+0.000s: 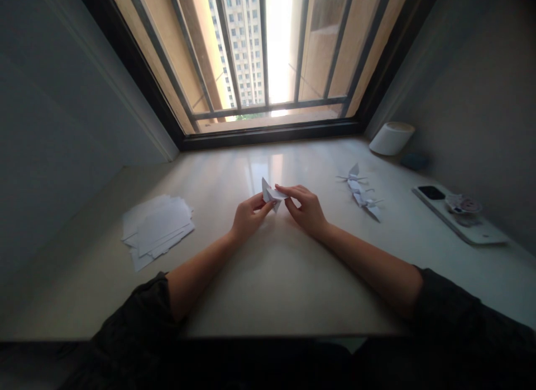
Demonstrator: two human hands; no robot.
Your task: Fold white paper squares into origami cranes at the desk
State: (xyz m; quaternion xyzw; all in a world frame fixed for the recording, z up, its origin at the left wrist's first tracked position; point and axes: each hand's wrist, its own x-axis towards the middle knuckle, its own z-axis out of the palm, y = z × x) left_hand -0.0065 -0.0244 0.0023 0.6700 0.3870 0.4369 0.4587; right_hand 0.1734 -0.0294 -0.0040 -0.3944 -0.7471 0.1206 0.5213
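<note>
Between my two hands, a little above the pale sill, is a folded white paper crane (274, 195) with pointed flaps standing out. My left hand (250, 214) pinches it from the left, thumb in front. From the right, my right hand (307, 208) has its fingers closed on a flap of the same crane. To the right lie finished-looking paper cranes (358, 193), close together in a slanting row. A loose stack of white paper sheets (161, 228) rests on the left.
The sill (288, 289) ends at a front edge near my body. A barred window (268, 108) stands behind it. On the right are a white phone (460, 214) with a ring-like holder on its back, a white cylinder (391, 138) and a dark bluish object (414, 160).
</note>
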